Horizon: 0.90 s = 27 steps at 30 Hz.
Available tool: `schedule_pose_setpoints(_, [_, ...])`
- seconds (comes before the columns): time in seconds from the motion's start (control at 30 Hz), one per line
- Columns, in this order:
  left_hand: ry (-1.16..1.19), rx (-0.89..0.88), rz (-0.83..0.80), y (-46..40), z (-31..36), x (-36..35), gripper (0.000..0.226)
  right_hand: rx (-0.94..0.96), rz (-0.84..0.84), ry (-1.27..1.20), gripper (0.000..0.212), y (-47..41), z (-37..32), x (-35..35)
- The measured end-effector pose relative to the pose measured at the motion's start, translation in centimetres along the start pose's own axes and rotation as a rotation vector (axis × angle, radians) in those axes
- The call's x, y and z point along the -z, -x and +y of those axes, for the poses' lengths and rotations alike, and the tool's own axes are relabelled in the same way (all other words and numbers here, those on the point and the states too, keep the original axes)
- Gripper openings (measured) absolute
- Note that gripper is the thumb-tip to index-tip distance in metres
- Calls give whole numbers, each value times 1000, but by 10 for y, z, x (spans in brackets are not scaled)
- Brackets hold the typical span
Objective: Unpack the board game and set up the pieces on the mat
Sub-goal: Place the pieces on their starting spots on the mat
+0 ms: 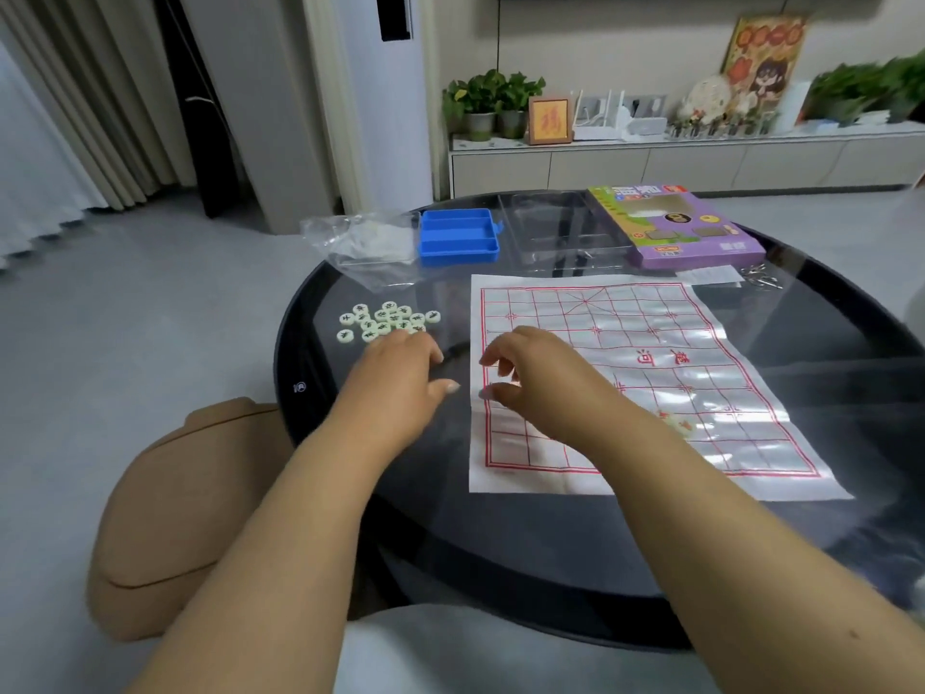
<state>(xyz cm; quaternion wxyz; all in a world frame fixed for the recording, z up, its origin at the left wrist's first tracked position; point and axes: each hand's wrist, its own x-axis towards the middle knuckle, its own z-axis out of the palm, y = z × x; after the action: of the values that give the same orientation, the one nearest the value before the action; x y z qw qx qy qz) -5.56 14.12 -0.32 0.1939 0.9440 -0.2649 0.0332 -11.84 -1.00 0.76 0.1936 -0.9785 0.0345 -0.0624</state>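
A white mat with a red grid lies flat on the dark round table. Left of it sits a heap of several pale round pieces with black characters. My left hand rests at the near edge of that heap, fingers reaching into it; whether it holds a piece I cannot tell. My right hand hovers over the mat's left edge with fingers loosely curled and nothing visible in them. A few pale pieces with red marks lie on the mat just right of my right forearm.
A blue plastic tray, a crumpled clear bag, a clear insert and the purple game box line the table's far side. Small metal bits lie by the box. A tan cushion sits left of the table.
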Motion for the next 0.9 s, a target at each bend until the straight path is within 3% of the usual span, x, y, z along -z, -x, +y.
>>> schedule_pose_setpoints(0.2, [-45,194,-121,5,-46,2,44,99,-48,18,34,-41,-33,-37])
schedule_pose_setpoints(0.37, [-36,209,-82,-1,-66,-2,18,49,-71,25,35,-59,-46,-59])
schedule_pose_setpoints(0.6, [26,219,2,-14,-79,-11,33,-59,-69,-26,35,-76,-48,-67])
schedule_pose_setpoints(0.8, [53,185,39,-22,-77,-19,20,-78,-174,0,40,-86,-51,-66])
schedule_pose_setpoints(0.9, [31,177,26,-24,-78,-20,17,-89,-186,61,29,-92,-49,-70])
